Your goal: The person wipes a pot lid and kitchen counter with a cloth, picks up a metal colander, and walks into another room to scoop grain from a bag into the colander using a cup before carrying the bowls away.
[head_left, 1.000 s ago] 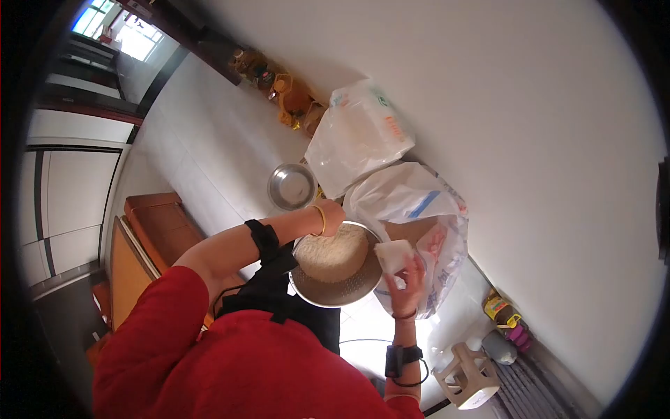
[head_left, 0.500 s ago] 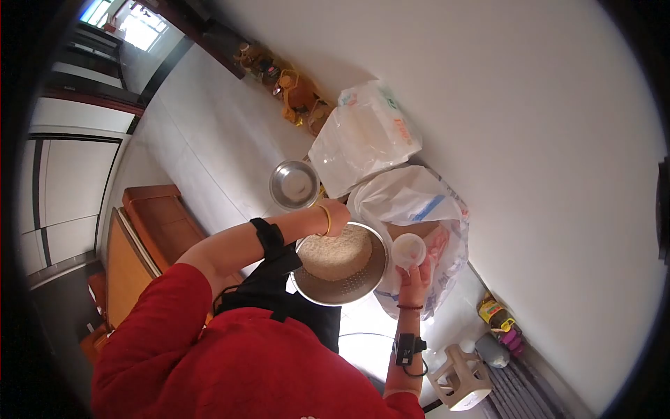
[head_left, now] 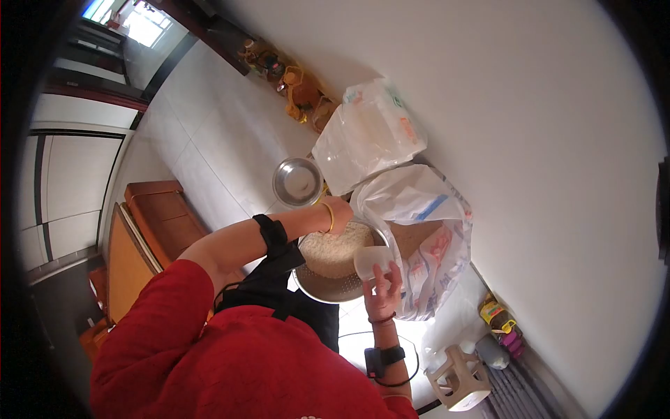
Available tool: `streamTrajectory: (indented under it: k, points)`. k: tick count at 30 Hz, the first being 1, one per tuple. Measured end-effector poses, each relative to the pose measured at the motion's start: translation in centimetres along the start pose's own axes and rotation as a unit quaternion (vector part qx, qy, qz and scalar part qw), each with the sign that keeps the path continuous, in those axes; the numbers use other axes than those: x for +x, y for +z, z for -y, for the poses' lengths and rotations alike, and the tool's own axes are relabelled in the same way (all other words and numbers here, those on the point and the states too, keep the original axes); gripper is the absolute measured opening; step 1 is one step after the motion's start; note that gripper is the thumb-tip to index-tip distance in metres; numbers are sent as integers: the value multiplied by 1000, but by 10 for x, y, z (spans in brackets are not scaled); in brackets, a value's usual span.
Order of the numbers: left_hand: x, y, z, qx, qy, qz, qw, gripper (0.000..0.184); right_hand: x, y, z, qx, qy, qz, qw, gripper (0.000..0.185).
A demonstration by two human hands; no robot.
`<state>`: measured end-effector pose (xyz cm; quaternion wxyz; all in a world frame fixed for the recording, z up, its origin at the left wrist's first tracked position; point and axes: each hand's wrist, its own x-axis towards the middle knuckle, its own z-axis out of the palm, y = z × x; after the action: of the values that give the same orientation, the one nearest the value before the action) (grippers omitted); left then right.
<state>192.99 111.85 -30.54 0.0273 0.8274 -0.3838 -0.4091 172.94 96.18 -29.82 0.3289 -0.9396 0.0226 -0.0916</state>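
Note:
My left hand [head_left: 340, 214] is closed on the far rim of a metal colander [head_left: 328, 288], and its fingertips are hidden. Pale, grainy or powdery stuff [head_left: 331, 253] is heaped inside the colander. In my right hand [head_left: 384, 290] is a small translucent white cup [head_left: 372, 262], held over the colander's right side. An open white plastic sack [head_left: 447, 262], with brownish contents showing, stands just right of the colander. Behind the colander, a round metal bowl [head_left: 298, 181] rests on the floor.
A full white plastic bag [head_left: 370, 136] stands against the wall behind the sack. Bottles [head_left: 301, 89] line the wall farther back. A beige stool [head_left: 459, 380] and a yellow-labelled bottle [head_left: 497, 315] are at the lower right. Brown wooden furniture [head_left: 164, 220] is at the left.
My right hand has moved left with the cup, from over the open sack to over the colander. My left hand has stayed at the colander's rim.

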Motion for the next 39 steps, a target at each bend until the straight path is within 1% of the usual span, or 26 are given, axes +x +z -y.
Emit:
streamTrajectory:
  k: [1, 4, 7, 10, 13, 16, 19, 21, 22, 23, 25, 26, 29, 31, 32, 33, 34, 37, 39]
  points:
    - [1, 1, 1, -5, 1, -7, 1000, 19, -3, 2, -1, 3, -10, 20, 1000, 58]
    - [3, 6, 4, -1, 4, -5, 1000, 19, 18, -10, -12, 17, 114, -107, 988, 56]
    - [7, 10, 5, 12, 13, -3, 1000, 19, 40, -20, -43, 145, 281, -121, 941, 54]
    - [8, 14, 6, 21, 13, 1, 1000, 18, 44, -9, -91, 119, 305, -35, 944, 55]
    - [5, 4, 3, 34, 15, 26, 999, 18, 36, 43, -175, -24, 184, 19, 982, 55]
    - [4, 5, 3, 37, 9, 37, 999, 17, 45, 71, -200, -125, 145, 38, 981, 58]
    - [4, 10, 3, 41, -2, 42, 998, 17, 52, 94, -206, -194, 190, 87, 959, 59]
    - [5, 11, 5, 37, -17, 48, 998, 18, 60, 110, -201, -155, 314, 148, 925, 59]
    - [6, 11, 5, 30, -25, 52, 998, 20, 63, 117, -195, -139, 374, 179, 900, 59]
    - [6, 12, 4, 21, -31, 57, 998, 21, 64, 122, -191, -142, 399, 209, 882, 59]
    - [4, 12, 4, 31, -22, 33, 999, 18, 56, 129, -194, -123, 393, 206, 888, 58]
    - [3, 11, 4, 36, -17, 20, 999, 16, 53, 130, -197, -111, 372, 189, 902, 57]
    - [7, 14, 7, 38, -10, 24, 999, 15, 32, 128, -221, -33, 272, 87, 958, 56]
    - [9, 11, 5, 53, -7, 43, 998, 16, 24, 108, -220, 68, 265, 22, 962, 55]
    - [9, 10, 4, 59, -7, 53, 997, 16, 20, 97, -214, 181, 344, 11, 921, 54]
    - [9, 12, 5, 53, -5, 38, 998, 16, 20, 83, -203, 283, 420, -18, 862, 52]
    - [9, 15, 7, 46, -2, 24, 999, 16, 20, 67, -187, 384, 485, -37, 785, 51]
    - [8, 11, 5, 34, 3, 7, 999, 16, 29, 24, -134, 393, 513, -95, 757, 49]
    - [8, 11, 5, 25, -1, 4, 1000, 17, 25, 9, -114, 394, 468, -110, 783, 51]
